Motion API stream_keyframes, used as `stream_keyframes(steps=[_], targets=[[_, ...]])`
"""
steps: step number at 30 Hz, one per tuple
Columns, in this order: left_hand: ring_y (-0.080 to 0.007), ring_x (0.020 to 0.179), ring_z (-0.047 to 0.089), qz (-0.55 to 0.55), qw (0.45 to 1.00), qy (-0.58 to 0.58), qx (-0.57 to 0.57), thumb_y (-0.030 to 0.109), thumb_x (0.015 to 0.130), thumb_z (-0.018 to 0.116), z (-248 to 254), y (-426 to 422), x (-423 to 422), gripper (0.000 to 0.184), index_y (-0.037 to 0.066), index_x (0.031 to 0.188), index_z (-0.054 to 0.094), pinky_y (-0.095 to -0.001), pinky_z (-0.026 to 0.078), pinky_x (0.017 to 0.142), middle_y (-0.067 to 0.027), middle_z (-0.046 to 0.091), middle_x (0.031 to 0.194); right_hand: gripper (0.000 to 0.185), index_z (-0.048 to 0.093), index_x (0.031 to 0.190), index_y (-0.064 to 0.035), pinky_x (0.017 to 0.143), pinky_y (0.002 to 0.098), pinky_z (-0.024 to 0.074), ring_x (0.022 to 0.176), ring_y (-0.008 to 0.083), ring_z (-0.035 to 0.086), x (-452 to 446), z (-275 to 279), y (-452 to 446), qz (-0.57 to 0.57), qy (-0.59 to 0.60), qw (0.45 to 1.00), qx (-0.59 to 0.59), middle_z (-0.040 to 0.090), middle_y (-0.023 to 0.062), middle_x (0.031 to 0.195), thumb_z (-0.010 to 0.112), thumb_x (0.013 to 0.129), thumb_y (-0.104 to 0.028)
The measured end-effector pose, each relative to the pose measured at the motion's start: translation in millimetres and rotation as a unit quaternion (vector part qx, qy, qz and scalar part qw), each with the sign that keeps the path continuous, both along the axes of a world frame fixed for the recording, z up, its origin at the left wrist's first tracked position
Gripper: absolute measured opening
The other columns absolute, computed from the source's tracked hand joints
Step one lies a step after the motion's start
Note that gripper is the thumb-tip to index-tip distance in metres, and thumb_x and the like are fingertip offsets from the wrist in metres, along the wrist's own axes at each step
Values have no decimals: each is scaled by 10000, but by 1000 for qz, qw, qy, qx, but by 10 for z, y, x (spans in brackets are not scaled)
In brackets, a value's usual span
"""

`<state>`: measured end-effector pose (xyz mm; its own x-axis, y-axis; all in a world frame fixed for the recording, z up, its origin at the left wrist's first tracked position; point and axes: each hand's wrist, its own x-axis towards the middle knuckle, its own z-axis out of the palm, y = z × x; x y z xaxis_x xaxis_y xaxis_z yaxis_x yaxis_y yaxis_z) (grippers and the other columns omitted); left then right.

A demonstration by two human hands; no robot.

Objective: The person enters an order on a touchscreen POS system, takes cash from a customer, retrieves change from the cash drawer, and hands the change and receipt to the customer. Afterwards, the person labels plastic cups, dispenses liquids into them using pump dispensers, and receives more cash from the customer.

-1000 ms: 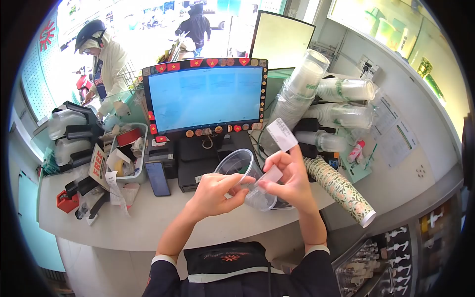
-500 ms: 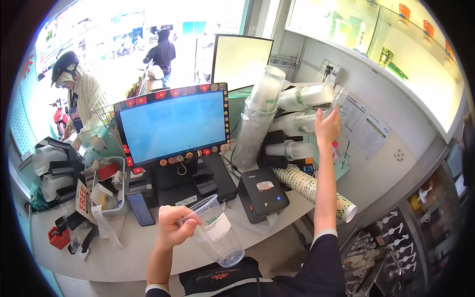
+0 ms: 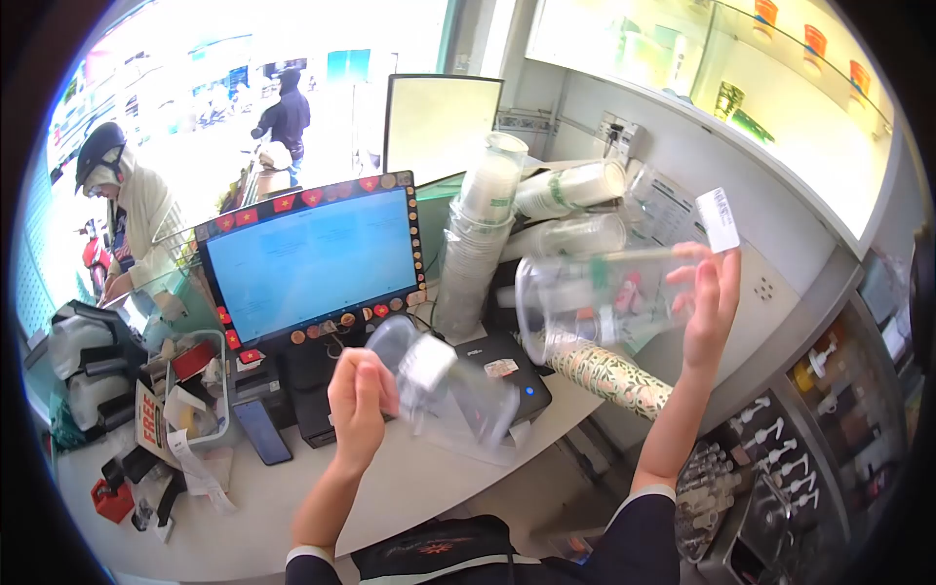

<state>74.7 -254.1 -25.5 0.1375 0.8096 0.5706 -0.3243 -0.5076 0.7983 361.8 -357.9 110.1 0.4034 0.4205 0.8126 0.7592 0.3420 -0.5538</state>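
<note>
My left hand pinches the rim of a clear plastic cup that carries a white label; the cup is tilted and blurred by motion. My right hand holds the base end of another clear cup, which lies sideways in the air with its mouth toward the left. A printed white sticker stands up from a fingertip of my right hand. Behind the cups are a black label printer and a row of patterned paper cups.
A monitor stands on the counter, with stacked clear cups to its right. A phone and a basket of small items are at the left. Beyond the counter, a helmeted person stands at the left.
My right hand has come back from the cup stacks with a second clear cup in it. My left hand still has the labelled cup, now swung higher. The view has turned rightward.
</note>
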Motion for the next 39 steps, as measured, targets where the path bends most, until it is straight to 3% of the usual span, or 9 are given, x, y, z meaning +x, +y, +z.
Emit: stream_keyframes(steps=[9, 13, 17, 18, 29, 30, 32, 36, 39], targets=[[-94, 541, 466, -113, 973, -139, 148, 467, 853, 513, 26, -237, 899, 457, 31, 905, 385, -208, 405, 510, -44, 491, 651, 529, 164, 1321, 3, 656, 280, 506, 729, 187, 579, -431, -540, -792, 53, 201, 967, -147, 536, 157, 1004, 363, 930, -293], [-105, 517, 506, -243, 935, -166, 197, 284, 802, 663, -195, -492, 1240, 398, 0, 921, 411, -208, 401, 475, -56, 564, 617, 506, 205, 1292, 16, 718, 307, 498, 804, 224, 608, -527, -562, -1353, -46, 312, 921, -228, 537, 170, 1035, 402, 925, -272], [-69, 439, 473, -284, 930, -86, 216, 202, 763, 704, -134, -716, 1563, 311, 20, 863, 472, -190, 374, 423, -6, 546, 554, 335, 535, 1016, 18, 772, 282, 449, 868, 181, 570, -591, -558, -1900, -181, -30, 962, -202, 567, 112, 976, 668, 738, -111], [-58, 419, 452, -304, 922, -97, 221, 188, 739, 724, -86, -824, 1644, 286, 27, 825, 503, -190, 365, 408, 6, 544, 553, 247, 582, 902, 12, 761, 278, 439, 837, 178, 554, -703, -527, -1985, -123, 75, 974, -176, 569, 85, 935, 683, 709, -103], [-49, 474, 453, -455, 861, 2, 226, 151, 695, 741, 66, -1887, 2069, 261, 27, 791, 533, -188, 352, 428, 1, 534, 581, 253, 609, 741, -2, 676, 290, 468, 789, 192, 579, -744, -749, -2929, -296, -67, 929, -213, 576, 78, 877, 778, 645, -164], [-41, 480, 441, -489, 851, -3, 191, 166, 703, 737, 25, -1949, 2153, 262, 27, 783, 529, -182, 343, 432, 11, 523, 583, 376, 625, 934, -27, 643, 264, 481, 748, 157, 586, -639, -816, -3048, -310, -108, 926, -184, 578, 77, 909, 793, 636, -183], [-32, 487, 418, -533, 834, -27, 144, 216, 721, 728, -89, -2135, 2333, 280, 30, 768, 524, -174, 328, 439, 26, 504, 583, 860, 352, 1336, -118, 557, 193, 483, 628, 67, 575, -577, -742, -3326, -247, 147, 928, -237, 571, 69, 989, 815, 615, -194], [-38, 477, 394, -531, 832, -50, 155, 381, 735, 713, -92, -2705, 2654, 400, 36, 721, 512, -178, 296, 438, 18, 489, 580, 969, 225, 1350, -26, 857, 335, 429, 994, 179, 521, -142, -1191, -3840, -42, 297, 932, -204, 531, 105, 1044, 790, 639, -364], [-50, 462, 408, -590, 786, -51, 178, 417, 743, 697, -212, -2974, 3032, 427, 33, 710, 513, -175, 295, 435, 12, 498, 582, 1032, 173, 1356, 2, 867, 313, 418, 1009, 168, 509, 28, -1516, -4046, 86, 337, 923, -164, 505, 113, 1079, 806, 607, -318]])
